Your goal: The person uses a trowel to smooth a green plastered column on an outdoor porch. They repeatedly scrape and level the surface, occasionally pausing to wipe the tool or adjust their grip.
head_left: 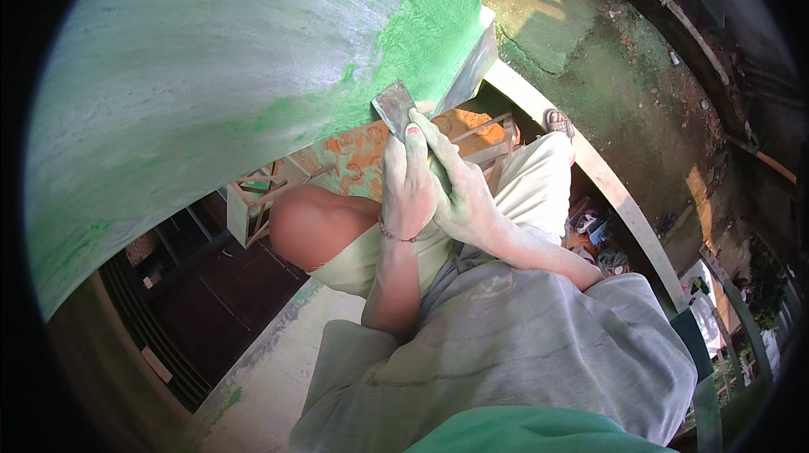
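My left hand (410,192), with a bracelet at its wrist, and my right hand (468,204) are closed together around a scraper. The scraper's flat, grey, smeared blade (393,106) points up and away past my fingertips, and its handle is hidden in my hands. Pale dust coats my fingers and right forearm. Just beyond the blade rises a curving wall (253,57), green with broad whitish-grey smears and rougher green patches near its right end. Whether the blade touches the wall I cannot tell.
My bent knee (308,221) sticks out at the left. Wooden frames (501,137) and orange patterned cloth (350,162) lie below the hands. A narrow pale ledge (607,175) curves past my sandalled foot (558,122), with stained ground (624,74) beyond.
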The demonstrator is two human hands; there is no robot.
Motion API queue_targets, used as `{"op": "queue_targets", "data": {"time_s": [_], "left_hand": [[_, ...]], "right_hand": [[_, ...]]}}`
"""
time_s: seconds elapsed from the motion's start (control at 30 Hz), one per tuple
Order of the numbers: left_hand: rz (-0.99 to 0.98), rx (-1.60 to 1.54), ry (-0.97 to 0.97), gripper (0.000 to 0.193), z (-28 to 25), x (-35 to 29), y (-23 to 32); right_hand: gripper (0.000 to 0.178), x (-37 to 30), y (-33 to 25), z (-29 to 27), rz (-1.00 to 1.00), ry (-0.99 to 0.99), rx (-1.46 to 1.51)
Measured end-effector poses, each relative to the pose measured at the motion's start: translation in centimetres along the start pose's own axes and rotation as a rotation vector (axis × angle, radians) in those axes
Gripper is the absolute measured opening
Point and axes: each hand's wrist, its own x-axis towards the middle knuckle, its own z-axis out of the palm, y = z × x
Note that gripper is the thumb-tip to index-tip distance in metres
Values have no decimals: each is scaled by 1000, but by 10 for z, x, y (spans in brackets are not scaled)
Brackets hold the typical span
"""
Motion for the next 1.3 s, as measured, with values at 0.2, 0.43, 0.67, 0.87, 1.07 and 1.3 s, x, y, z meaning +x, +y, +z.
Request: {"op": "queue_targets", "data": {"time_s": [0.2,0.43,0.67,0.87,1.07,1.3], "left_hand": [[51,107,-67,47,-23,8,-5],[-37,-40,-219,47,-25,7,19],[20,140,-440,46,-47,26,50],[-117,-344,-538,42,-35,21,39],[-110,-517,-443,40,-25,21,35],[-65,-409,-344,38,-19,29,37]], "right_hand": [[64,-2,-6,23,31,98,102],[63,3,-10,28,-160,234,-78],[53,13,-25,29,-330,309,-114],[41,5,-45,37,-103,254,-114],[38,17,-45,46,-149,375,-132],[35,17,-46,47,-242,420,-129]]}}
